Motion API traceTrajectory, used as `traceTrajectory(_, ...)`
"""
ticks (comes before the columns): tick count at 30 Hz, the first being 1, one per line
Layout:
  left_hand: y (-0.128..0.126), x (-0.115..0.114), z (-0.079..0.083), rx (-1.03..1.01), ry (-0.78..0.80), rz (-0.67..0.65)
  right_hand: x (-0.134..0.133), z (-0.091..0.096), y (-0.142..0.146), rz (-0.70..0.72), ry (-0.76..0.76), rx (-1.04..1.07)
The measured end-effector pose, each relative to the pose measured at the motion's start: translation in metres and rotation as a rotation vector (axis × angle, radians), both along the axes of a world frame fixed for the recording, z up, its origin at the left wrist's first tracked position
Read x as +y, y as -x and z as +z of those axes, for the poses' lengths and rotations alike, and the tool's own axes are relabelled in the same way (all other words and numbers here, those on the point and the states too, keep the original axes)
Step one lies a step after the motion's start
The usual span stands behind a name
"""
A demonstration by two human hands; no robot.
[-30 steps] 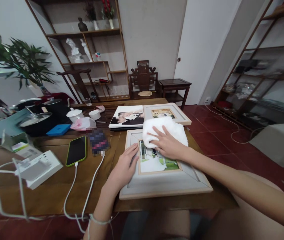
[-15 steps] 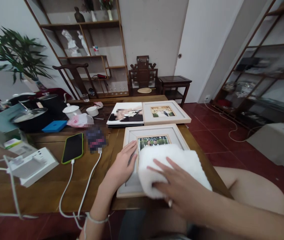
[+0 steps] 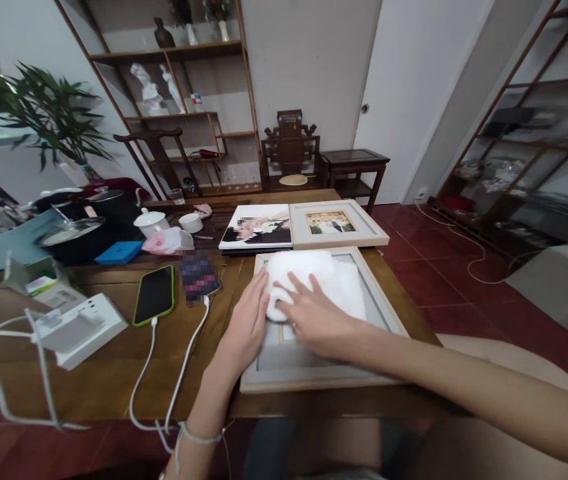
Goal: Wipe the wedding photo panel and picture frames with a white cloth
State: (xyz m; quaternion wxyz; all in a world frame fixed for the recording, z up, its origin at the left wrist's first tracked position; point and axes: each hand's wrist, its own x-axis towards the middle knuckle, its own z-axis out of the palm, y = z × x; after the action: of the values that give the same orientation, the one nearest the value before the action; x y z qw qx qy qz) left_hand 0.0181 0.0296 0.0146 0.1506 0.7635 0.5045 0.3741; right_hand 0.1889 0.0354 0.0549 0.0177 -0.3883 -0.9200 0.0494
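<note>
1. On my feed, the large picture frame [image 3: 298, 368] lies flat at the near edge of the wooden table [image 3: 99, 377], straight in front of the person.
2. A white cloth [image 3: 337, 279] sits bunched on the frame's glass and covers most of the photo and the far part of the mat.
3. Right hand [image 3: 314, 319]: flat, palm down, fingers spread. It presses on the near edge of the cloth and is not clenched around it.
4. Left hand [image 3: 247, 321]: flat and open, fingers straight. It rests on the frame's left border, with the fingertips just beside the cloth. I cannot tell whether they touch it.
5. Beyond the large frame, and close to it, a smaller frame [image 3: 364, 233] lies flat, with a frameless photo print [image 3: 258, 228] at its left side.
6. Left of the large frame lies a phone in a green case [image 3: 155, 303], screen dark, with a white cable [image 3: 140, 387] plugged in. A second device [image 3: 199, 277] lies beside it with its own cable; its face is blurred and I cannot read it.
7. Further left is a white box [image 3: 89, 328] with cords looped over it.
8. At the far left of the table I note dark pots [image 3: 77, 241], a blue box [image 3: 119, 252], a white teapot [image 3: 150, 223] and a small white cup [image 3: 191, 222].
</note>
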Motion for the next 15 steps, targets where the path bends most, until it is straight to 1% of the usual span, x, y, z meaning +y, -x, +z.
traceTrajectory(2,0.001,0.001,0.000,-0.020,0.012,0.017,-0.021,0.002,0.002,0.108,0.016,0.010)
traceTrajectory(4,0.001,0.002,-0.001,-0.010,0.021,0.023,-0.040,0.003,-0.004,0.204,0.029,0.031)
traceTrajectory(6,0.000,0.004,-0.002,0.032,0.038,0.017,-0.055,0.004,-0.015,0.243,0.059,0.030)
traceTrajectory(8,-0.001,0.005,-0.003,0.071,0.061,0.006,-0.064,0.003,-0.029,0.211,0.082,0.006)
traceTrajectory(11,-0.002,0.005,-0.002,0.103,0.070,-0.033,-0.071,0.004,-0.053,0.128,0.060,-0.013)
traceTrajectory(13,-0.002,0.003,0.000,0.122,0.064,-0.083,-0.069,0.010,-0.071,0.053,0.039,-0.007)
traceTrajectory(15,-0.002,0.001,0.002,0.158,0.063,-0.131,-0.061,0.020,-0.087,-0.041,0.071,0.032)
